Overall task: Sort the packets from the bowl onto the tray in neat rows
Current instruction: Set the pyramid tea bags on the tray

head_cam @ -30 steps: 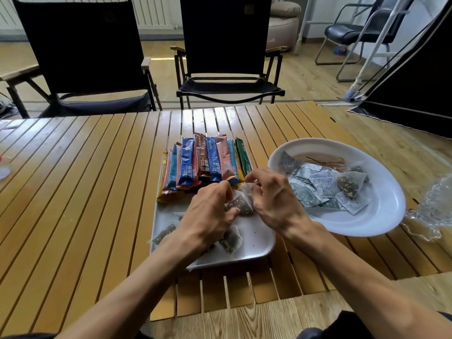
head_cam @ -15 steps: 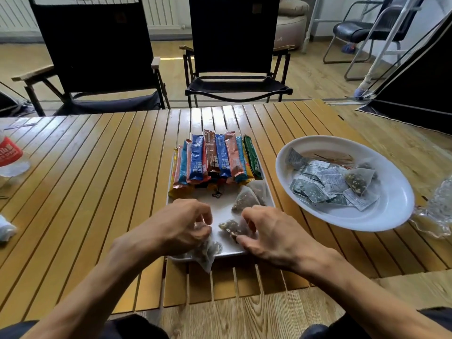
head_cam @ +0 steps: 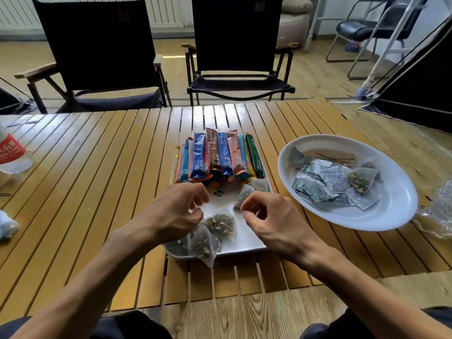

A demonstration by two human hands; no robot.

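stick packets point(head_cam: 215, 155): done, one overlapping row at tray point(head_cam: 247, 243) far end, glossy foil
mesh bags point(head_cam: 220, 223): pyramid shape, sheer, loose on near half, unaligned, one overhangs the edge
bowl point(head_cam: 391, 216): smooth white oval, right of tray, flat grey sachets point(head_cam: 318, 184) still to sort
left hand point(head_cam: 171, 211), right hand point(head_cam: 274, 221): curled over tray, can't tell if pinching anything
table point(head_cam: 97, 179): slatted wood

The left hand point(head_cam: 171, 212) and right hand point(head_cam: 276, 222) end bare forearms point(head_cam: 97, 277); trousers point(head_cam: 132, 325) are dark.
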